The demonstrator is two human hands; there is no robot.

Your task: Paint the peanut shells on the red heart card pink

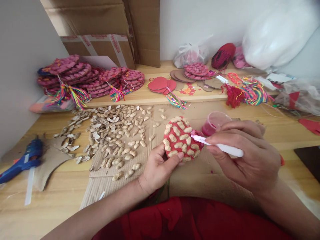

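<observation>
My left hand (pixel 157 168) grips the lower edge of a red round disc (pixel 181 140) covered with glued peanut shells, held tilted above the cardboard sheet (pixel 200 180). My right hand (pixel 246 155) is closed on a white-handled brush (pixel 220 146). Its pink tip touches the shells at the disc's right side. Just behind the disc stands a small clear cup of pink paint (pixel 215 122).
Loose peanut shells (pixel 115 133) spread over the cardboard to the left. A blue glue gun (pixel 23 161) lies at far left. Stacks of painted shell discs with tassels (pixel 87 80), red cutouts, coloured threads (pixel 250 88) and plastic bags line the raised shelf behind.
</observation>
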